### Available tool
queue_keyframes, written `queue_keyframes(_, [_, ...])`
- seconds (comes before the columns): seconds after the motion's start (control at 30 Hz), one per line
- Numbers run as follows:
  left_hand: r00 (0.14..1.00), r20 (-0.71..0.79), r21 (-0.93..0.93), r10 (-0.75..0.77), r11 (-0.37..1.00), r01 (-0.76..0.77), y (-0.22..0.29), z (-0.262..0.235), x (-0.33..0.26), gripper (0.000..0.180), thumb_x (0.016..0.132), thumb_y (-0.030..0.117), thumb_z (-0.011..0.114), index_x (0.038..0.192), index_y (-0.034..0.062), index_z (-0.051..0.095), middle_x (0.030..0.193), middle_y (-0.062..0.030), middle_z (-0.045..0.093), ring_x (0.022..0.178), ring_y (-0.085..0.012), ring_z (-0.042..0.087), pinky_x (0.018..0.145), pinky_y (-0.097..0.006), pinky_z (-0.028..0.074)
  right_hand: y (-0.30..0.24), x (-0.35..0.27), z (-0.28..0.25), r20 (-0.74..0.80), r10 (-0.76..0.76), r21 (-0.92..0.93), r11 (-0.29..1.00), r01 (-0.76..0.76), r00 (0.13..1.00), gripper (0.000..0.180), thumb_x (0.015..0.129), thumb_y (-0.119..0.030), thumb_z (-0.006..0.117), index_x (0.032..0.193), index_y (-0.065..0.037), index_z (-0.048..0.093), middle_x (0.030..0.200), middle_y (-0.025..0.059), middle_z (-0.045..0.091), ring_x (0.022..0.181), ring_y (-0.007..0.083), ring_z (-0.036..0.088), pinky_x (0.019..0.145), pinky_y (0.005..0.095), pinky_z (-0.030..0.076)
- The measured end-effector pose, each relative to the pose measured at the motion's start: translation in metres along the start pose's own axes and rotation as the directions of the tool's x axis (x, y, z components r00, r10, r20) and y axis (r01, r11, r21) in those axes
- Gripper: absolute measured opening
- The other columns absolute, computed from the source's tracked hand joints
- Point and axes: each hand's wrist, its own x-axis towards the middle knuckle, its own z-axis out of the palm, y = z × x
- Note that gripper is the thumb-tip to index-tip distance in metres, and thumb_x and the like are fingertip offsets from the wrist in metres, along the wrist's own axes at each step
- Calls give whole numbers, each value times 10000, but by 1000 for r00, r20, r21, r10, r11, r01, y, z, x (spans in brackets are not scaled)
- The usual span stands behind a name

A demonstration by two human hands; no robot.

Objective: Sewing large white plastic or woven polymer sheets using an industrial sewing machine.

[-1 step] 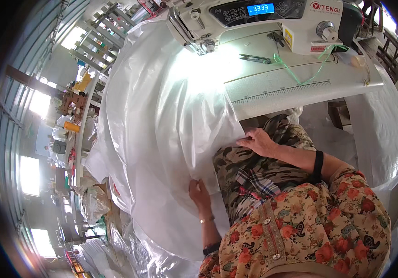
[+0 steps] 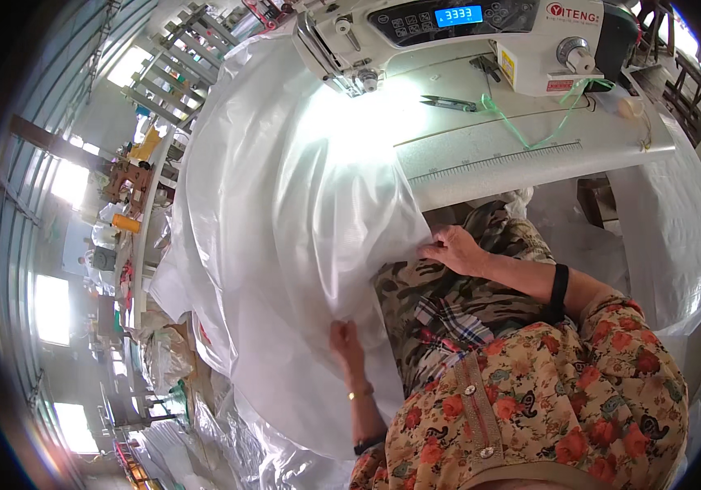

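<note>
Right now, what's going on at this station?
A person sits at a white industrial sewing machine, handling a large sheet of translucent white plastic material. The left hand grips the sheet's lower edge over the lap; the right hand pinches the edge just below the sewing table. The sheet runs up under the machine head and spills off to the person's left. Thread snips and a green cord lie on the table.

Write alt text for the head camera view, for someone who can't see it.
A person's left hand and right hand grip the edge of a large white plastic sheet draped from a sewing machine on a white table.
</note>
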Motion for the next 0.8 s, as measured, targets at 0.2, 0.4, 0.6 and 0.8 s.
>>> queue_keyframes(0.2, [839,-130,471,529,777,-417,97,-95,-62,341,941,79,487,1245,-73,505,1304,-228,500,1238,-323,472,1049,-407,392,-20,-23,-27,439,-6,-498,831,249,898,274,883,-317,573,877,-72,697,776,165,648,675,329,618,630,400,486])
queue_keyframes(0.4, [872,-170,208,460,881,-425,155,-110,-70,389,942,117,499,1295,-46,489,1333,-236,481,1240,-352,470,1039,-437,391,-107,-14,-31,487,-329,426,898,109,809,405,932,-315,530,1208,-22,566,1085,158,644,941,282,618,853,367,489])
queue_keyframes(0.6, [859,-201,102,471,882,-460,176,-110,-73,372,965,156,503,1277,-47,504,1257,-195,535,1192,-290,505,983,-385,448,-167,-8,-2,449,-621,841,536,-70,643,585,949,-450,482,1346,-24,429,1186,123,595,1064,168,542,929,307,418])
queue_keyframes(0.8, [988,-155,-558,-5,826,-84,199,-105,-81,325,949,133,552,1242,-9,542,1236,-143,550,1148,-212,534,966,-365,478,-186,-20,14,543,-443,825,437,-357,713,630,962,-529,400,1238,26,515,1144,145,613,1062,198,576,921,354,439])
